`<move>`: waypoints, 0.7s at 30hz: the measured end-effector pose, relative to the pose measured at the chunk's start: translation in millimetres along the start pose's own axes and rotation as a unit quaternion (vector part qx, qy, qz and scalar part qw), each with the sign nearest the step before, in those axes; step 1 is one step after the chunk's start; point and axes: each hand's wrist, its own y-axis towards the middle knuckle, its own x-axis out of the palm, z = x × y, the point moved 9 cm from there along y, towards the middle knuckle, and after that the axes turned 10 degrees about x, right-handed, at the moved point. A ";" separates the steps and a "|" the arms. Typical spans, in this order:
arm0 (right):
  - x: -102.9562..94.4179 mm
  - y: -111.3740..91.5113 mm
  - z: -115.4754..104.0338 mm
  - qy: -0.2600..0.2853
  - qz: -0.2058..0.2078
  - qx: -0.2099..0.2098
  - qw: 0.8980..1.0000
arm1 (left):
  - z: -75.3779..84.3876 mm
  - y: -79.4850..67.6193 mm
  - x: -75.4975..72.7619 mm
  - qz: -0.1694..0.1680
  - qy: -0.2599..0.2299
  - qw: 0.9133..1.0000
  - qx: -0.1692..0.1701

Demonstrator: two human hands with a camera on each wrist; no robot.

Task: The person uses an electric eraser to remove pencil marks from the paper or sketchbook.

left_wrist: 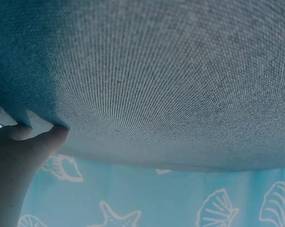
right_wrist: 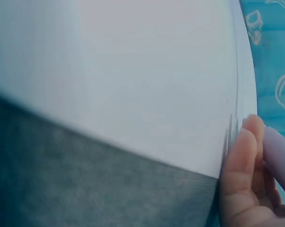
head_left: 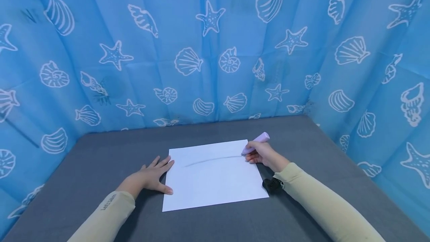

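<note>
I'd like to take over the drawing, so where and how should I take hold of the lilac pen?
Probably by the thick upper end of the lilac pen, coming from above and the far right in the head view. It leans up and to the right there, leaving that end free, while the right hand pinches it lower down, nearer the tip.

White rectangular paper sheet (head_left: 215, 184) is laid on the grey fabric-topped table (head_left: 114, 154), left edge kinda overlapped by the left hand (head_left: 151, 176), far right corner by a chunky lilac pen (head_left: 259, 138); everything's backed by blue fabric curtains (head_left: 209, 74).
</note>
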 end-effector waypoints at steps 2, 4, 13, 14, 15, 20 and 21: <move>-1.7 0.2 0.9 0.014 0.003 0.003 1.000 | -0.5 0.4 0.9 -0.001 0.000 1.000 -0.001; -2.0 0.2 1.6 0.017 0.008 0.006 1.000 | -1.2 0.5 1.4 0.000 0.000 1.000 -0.001; -1.4 4.3 2.4 -0.014 0.027 0.015 0.999 | -2.1 2.1 2.0 0.003 0.001 1.000 0.001; -1.4 4.4 2.2 -0.015 0.025 0.014 0.999 | -1.9 2.3 1.9 0.003 0.002 1.000 0.001; -1.4 4.4 2.0 -0.015 0.025 0.013 0.999 | -1.7 2.4 1.7 0.003 0.002 1.000 0.001; -0.5 4.2 2.1 -0.015 0.023 0.016 1.000 | -0.8 1.6 0.9 0.003 0.003 1.000 -0.001; -0.6 4.2 2.4 -0.016 0.023 0.018 0.999 | -0.4 1.3 0.8 0.002 0.001 1.000 -0.001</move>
